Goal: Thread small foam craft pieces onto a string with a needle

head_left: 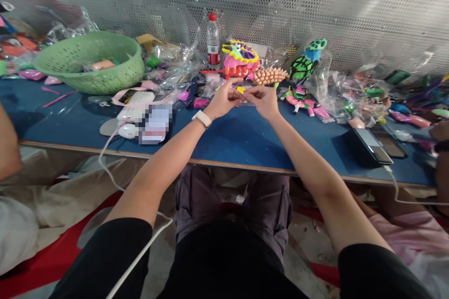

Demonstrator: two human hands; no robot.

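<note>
My left hand (226, 98) and my right hand (262, 99) meet above the blue table, fingertips close together. Between them shows a small yellow piece (240, 89) that looks like soft modelling clay. Both hands are closed in a pinch around it; the exact grip of each finger is partly hidden. Just behind stands a pink and red clay figure (235, 66) with a yellow-edged, purple-patterned top. A tan, spiky clay piece (270, 76) lies behind my right hand. To its right are a green-and-black clay figure (302, 66) and a small pink-and-green figure (299, 98).
A green basket (89, 85) stands at the left, near a phone (155, 124) and a white cable (104, 156). A red-capped bottle (212, 42) is at the back. Clear plastic bags (342, 98) cover the right rear. A dark phone stand (365, 147) sits front right. People sit on both sides.
</note>
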